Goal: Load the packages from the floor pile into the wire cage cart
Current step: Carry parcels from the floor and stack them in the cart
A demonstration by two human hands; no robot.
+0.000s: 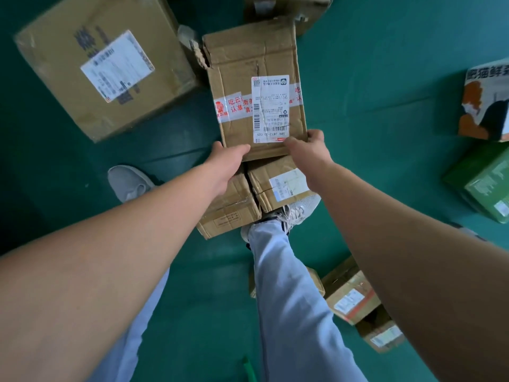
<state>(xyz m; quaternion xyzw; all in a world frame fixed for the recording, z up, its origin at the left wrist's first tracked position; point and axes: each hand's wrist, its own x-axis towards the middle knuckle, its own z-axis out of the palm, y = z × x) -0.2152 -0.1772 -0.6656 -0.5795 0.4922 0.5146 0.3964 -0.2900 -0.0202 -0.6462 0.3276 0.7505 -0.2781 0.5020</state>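
Observation:
A worn cardboard box (pixel 242 64) with a white shipping label and red-printed tape sits in the middle of the view. My left hand (pixel 224 164) grips its near left corner and my right hand (pixel 309 150) grips its near right corner. Under its near edge lie two smaller brown boxes: one (pixel 231 213) on the left and one (pixel 278 183) with a label on the right. The wire cage cart is out of view.
A large brown box (pixel 102 62) lies at the upper left on the green floor (pixel 371 92). Another box (pixel 286 6) sits at the top. A printed box (pixel 484 103) and a green box (pixel 482 183) lie on the right. Small boxes (pixel 352 296) lie beside my legs.

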